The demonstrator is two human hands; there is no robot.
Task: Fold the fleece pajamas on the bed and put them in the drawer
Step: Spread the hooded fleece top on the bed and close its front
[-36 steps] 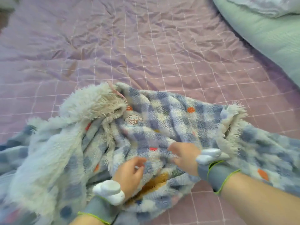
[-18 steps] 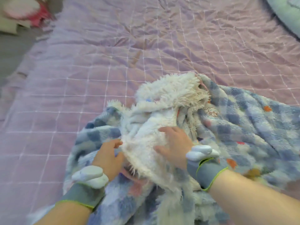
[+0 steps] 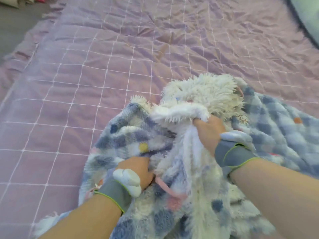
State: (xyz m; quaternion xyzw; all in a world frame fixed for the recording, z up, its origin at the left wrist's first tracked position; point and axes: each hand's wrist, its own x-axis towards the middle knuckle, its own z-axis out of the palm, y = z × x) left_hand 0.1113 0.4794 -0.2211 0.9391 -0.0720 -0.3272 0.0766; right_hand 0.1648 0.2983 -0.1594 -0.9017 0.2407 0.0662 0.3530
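Observation:
The fleece pajamas (image 3: 269, 135), blue-and-white check with coloured dots and a shaggy white lining, lie bunched on the purple quilted bed (image 3: 103, 69). My left hand (image 3: 138, 169) is closed into a fold of the checked fleece near a pink drawstring. My right hand (image 3: 208, 131) grips the white fluffy lining just below the collar and holds it bunched up. Both wrists wear grey bands with a white pad. No drawer is in view.
The bed's ruffled left edge (image 3: 22, 54) runs beside grey floor (image 3: 12, 25), with some items at the top left corner. A pale green pillow (image 3: 309, 18) lies at the top right. Bare quilt stretches ahead and to the left of the pajamas.
Both hands went from resting flat on the fleece to clenched grips. The white lining is now gathered and pulled up in my right hand. The view shifted slightly.

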